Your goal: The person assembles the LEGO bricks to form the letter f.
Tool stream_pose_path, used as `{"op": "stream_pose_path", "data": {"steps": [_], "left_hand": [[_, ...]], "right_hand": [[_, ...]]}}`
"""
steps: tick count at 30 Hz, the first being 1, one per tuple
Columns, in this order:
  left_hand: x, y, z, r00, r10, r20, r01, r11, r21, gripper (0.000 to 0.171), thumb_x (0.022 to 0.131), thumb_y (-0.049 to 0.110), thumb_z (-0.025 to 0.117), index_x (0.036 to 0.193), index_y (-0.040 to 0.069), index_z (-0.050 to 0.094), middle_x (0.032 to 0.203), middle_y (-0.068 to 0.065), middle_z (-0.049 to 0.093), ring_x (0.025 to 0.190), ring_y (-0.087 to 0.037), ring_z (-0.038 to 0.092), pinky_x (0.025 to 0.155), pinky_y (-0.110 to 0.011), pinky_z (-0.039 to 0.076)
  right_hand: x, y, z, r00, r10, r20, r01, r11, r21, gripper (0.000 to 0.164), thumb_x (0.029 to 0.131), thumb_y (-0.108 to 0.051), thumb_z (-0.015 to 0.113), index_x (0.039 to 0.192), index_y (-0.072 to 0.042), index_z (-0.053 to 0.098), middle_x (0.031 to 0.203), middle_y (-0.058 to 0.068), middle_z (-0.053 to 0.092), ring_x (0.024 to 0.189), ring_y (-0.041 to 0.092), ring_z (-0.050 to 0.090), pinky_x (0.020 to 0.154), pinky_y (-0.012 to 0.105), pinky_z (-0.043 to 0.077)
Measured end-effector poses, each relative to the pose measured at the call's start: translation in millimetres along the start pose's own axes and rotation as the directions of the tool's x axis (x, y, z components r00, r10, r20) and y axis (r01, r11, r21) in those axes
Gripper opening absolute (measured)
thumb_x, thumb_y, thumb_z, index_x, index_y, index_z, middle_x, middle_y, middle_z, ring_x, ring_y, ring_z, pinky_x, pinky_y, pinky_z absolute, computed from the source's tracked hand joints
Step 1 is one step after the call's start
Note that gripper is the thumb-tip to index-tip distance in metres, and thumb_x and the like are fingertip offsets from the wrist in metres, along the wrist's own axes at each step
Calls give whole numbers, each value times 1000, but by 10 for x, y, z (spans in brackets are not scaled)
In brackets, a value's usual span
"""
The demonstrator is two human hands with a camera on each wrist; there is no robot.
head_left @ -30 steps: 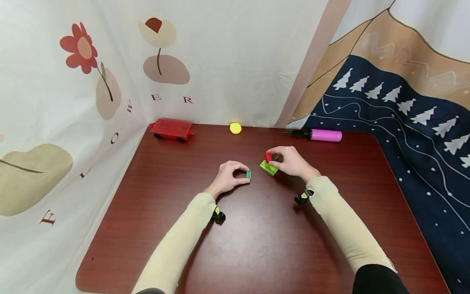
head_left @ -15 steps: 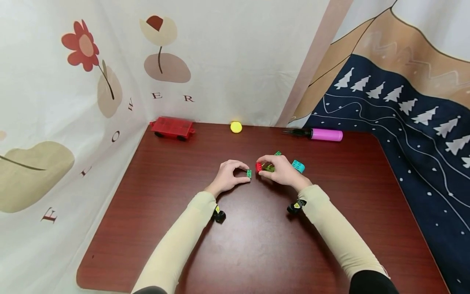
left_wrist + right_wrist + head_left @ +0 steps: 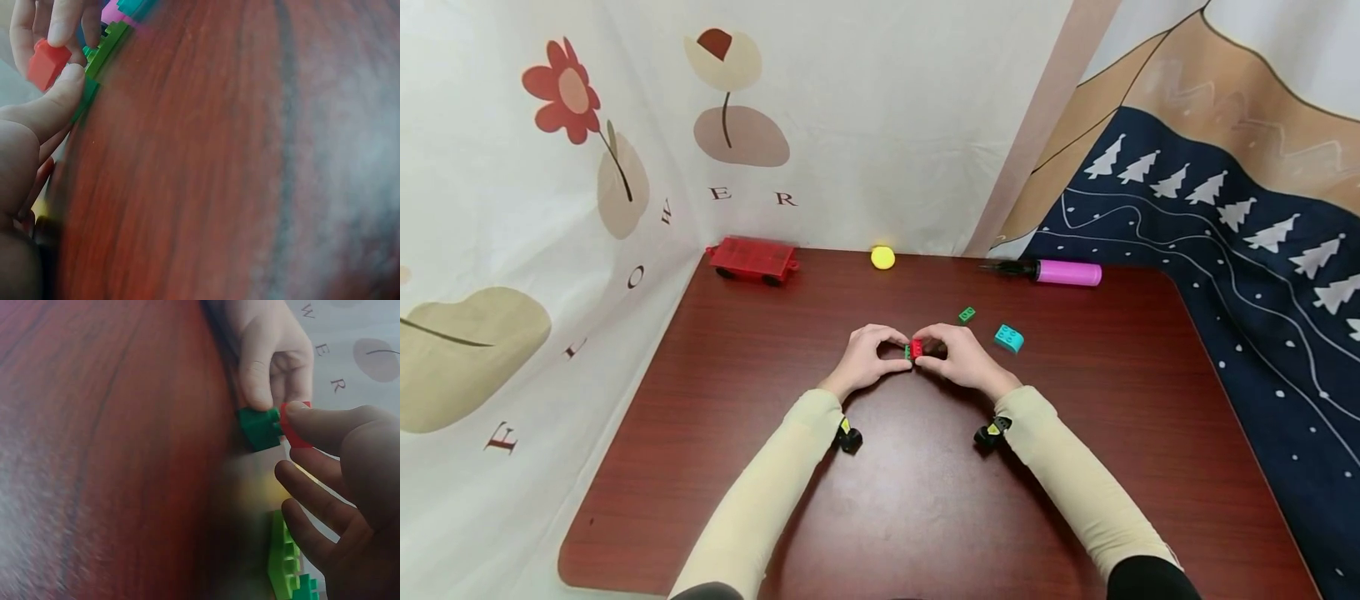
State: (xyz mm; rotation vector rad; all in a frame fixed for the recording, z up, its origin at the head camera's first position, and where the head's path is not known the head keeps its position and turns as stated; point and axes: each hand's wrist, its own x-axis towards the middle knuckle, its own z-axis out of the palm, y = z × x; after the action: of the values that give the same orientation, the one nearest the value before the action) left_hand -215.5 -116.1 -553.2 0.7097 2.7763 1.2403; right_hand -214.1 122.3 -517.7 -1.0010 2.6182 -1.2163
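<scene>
My left hand [image 3: 863,360] pinches a dark green toy brick [image 3: 259,429] between thumb and fingers, low over the table. From the other side my right hand [image 3: 964,358] grips a red brick [image 3: 299,432] by thumb and fingers. The red brick is right at the green brick's studs in the right wrist view; whether they are pressed together I cannot tell. A lime green brick [image 3: 281,556] lies on the table by the right hand, mostly hidden behind it in the head view. Behind that hand is a small green brick [image 3: 967,315], with a turquoise brick [image 3: 1009,337] to its right.
Along the back of the brown table [image 3: 880,500] stand a red toy wagon [image 3: 751,261], a yellow round object [image 3: 882,257] and a pink-handled object with a black end [image 3: 1067,272]. Printed cloth [image 3: 880,125] hangs behind and on the left.
My right hand has carried the red brick leftward from above the lime green brick to the green brick. The turquoise brick has come into sight. The left hand has stayed nearly still.
</scene>
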Motion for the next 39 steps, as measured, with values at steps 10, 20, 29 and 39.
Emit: {"op": "stream_pose_path", "data": {"steps": [10,20,29,39], "left_hand": [[10,-14,10,1000,6,-15,-6,1000,-8,40,83,32,92,118,18,78,112,4,78,115,-18,61,114,-46,36],[-10,-1,9,1000,7,-19,-7,1000,-2,38,83,32,92,116,18,79,113,4,77,118,-19,61,113,-47,37],[-26,15,7,1000,1,-18,0,1000,15,37,83,32,92,115,18,80,114,4,77,121,-20,60,115,-49,36],[-15,9,6,1000,4,-25,-3,1000,22,36,83,34,92,114,19,80,115,2,76,122,-20,60,116,-50,34]], "right_hand": [[13,7,66,999,-31,-27,31,999,-12,34,93,-13,83,124,-3,72,109,7,74,91,18,72,81,37,60],[12,3,90,1000,-19,-17,19,999,-37,34,94,-13,82,125,-4,71,109,7,73,88,17,71,79,35,60],[26,-19,91,999,-40,-20,39,998,-44,33,93,-13,82,123,-5,72,109,7,73,89,21,72,79,35,60],[49,-20,99,998,-59,-32,57,997,-43,32,94,-14,82,123,-5,73,108,7,72,88,20,72,78,35,60]]}}
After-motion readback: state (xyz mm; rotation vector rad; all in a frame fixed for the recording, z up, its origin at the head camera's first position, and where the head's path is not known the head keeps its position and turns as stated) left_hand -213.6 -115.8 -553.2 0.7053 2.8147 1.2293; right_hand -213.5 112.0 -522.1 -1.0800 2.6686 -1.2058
